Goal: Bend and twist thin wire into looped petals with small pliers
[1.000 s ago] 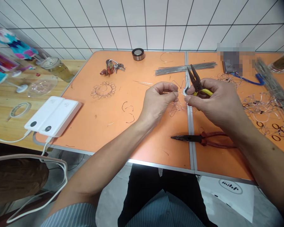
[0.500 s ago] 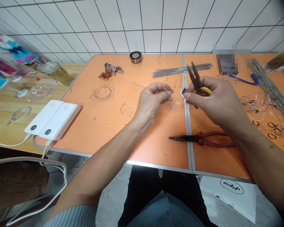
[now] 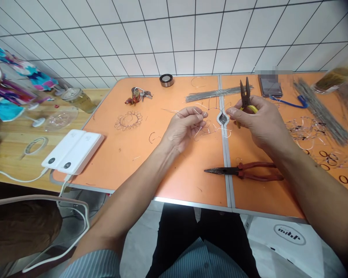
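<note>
My left hand (image 3: 183, 127) pinches a thin bent wire piece (image 3: 210, 128), whose loops stick out to the right over the orange table (image 3: 174, 181). In my right hand (image 3: 258, 117) are small pliers with yellow handles (image 3: 245, 96), jaws pointing up and slightly apart. The right thumb and forefinger are near a thin wire end, too fine to make out fully. Below my hands lie larger long-nose pliers with red handles (image 3: 243, 171). A flower-like wire ring (image 3: 129, 121) rests to the left.
Behind my hands lies a bundle of straight wires (image 3: 217, 93). Keys (image 3: 139, 95) and a tape roll (image 3: 166, 80) sit farther back. At the right are a phone (image 3: 270, 85), tangled wire pieces (image 3: 306, 129) and dark rings (image 3: 343, 179). White power banks (image 3: 72, 152) stand left.
The view has shifted a little. My hands have moved slightly apart, and the wire piece in my left hand has turned and shows more to the right. The yellow-handled pliers stand more upright.
</note>
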Demonstrator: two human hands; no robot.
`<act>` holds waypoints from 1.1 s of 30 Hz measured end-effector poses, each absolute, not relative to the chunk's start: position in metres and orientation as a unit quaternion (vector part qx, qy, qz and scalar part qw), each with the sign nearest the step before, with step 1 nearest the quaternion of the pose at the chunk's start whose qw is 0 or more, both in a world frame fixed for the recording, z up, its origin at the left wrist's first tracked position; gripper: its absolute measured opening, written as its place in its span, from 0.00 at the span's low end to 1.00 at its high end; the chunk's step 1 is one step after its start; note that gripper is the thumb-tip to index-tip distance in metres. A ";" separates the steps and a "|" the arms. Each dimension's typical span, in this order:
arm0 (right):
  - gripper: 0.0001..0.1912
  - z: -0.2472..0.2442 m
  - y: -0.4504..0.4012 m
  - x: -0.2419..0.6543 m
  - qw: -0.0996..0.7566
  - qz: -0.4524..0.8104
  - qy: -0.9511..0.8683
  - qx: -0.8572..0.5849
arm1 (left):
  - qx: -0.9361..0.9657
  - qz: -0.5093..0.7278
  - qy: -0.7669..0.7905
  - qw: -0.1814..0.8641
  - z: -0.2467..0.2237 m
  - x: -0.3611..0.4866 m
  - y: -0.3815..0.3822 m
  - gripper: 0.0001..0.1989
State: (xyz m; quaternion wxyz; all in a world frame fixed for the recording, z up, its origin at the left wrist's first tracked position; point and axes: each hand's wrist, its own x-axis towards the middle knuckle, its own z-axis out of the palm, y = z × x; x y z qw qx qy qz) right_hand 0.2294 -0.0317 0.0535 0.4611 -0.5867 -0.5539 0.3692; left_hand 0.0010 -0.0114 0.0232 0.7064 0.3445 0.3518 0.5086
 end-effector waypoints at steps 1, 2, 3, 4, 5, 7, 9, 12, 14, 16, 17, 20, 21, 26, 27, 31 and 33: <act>0.15 0.051 -0.030 0.230 0.471 0.373 -0.549 -0.581 | 0.345 0.505 0.347 0.711 0.023 0.001 -0.011 0.13; 0.15 0.048 -0.029 0.231 0.479 0.379 -0.544 -0.575 | 0.346 0.503 0.343 0.714 0.023 0.001 -0.011 0.12; 0.16 0.045 -0.027 0.232 0.489 0.381 -0.540 -0.570 | 0.349 0.502 0.338 0.716 0.023 0.001 -0.011 0.12; 0.16 0.043 -0.025 0.233 0.493 0.384 -0.538 -0.565 | 0.352 0.503 0.334 0.715 0.022 0.001 -0.011 0.12; 0.16 0.042 -0.024 0.234 0.494 0.387 -0.539 -0.561 | 0.358 0.506 0.332 0.711 0.021 0.000 -0.010 0.13; 0.15 0.041 -0.023 0.236 0.499 0.383 -0.540 -0.559 | 0.370 0.517 0.334 0.696 0.019 0.000 -0.009 0.13; 0.15 0.042 -0.024 0.235 0.504 0.372 -0.539 -0.562 | 0.386 0.532 0.341 0.672 0.017 0.000 -0.008 0.13; 0.15 0.046 -0.027 0.233 0.507 0.351 -0.536 -0.577 | 0.410 0.550 0.349 0.639 0.014 0.000 -0.007 0.12; 0.15 0.047 -0.028 0.231 0.506 0.339 -0.537 -0.584 | 0.420 0.552 0.349 0.630 0.013 0.000 -0.006 0.12; 0.16 0.046 -0.028 0.231 0.503 0.333 -0.538 -0.588 | 0.426 0.551 0.345 0.630 0.013 0.001 -0.006 0.12; 0.16 0.046 -0.028 0.232 0.501 0.331 -0.538 -0.591 | 0.427 0.549 0.341 0.632 0.013 0.001 -0.007 0.12; 0.17 0.045 -0.026 0.234 0.483 0.333 -0.538 -0.605 | 0.433 0.544 0.329 0.640 0.016 0.001 -0.008 0.12; 0.16 0.045 -0.025 0.235 0.472 0.334 -0.542 -0.609 | 0.434 0.542 0.326 0.641 0.017 0.001 -0.008 0.12; 0.11 0.048 -0.027 0.236 0.498 0.286 -0.553 -0.604 | 0.437 0.529 0.339 0.644 0.022 -0.002 -0.008 0.12; 0.11 0.049 -0.028 0.236 0.519 0.271 -0.552 -0.594 | 0.437 0.521 0.340 0.650 0.023 -0.003 -0.008 0.13; 0.11 0.054 -0.034 0.233 0.556 0.237 -0.584 -0.543 | 0.445 0.481 0.337 0.676 0.022 -0.006 -0.010 0.12; 0.11 0.056 -0.037 0.232 0.540 0.242 -0.611 -0.526 | 0.451 0.465 0.337 0.683 0.021 -0.006 -0.011 0.11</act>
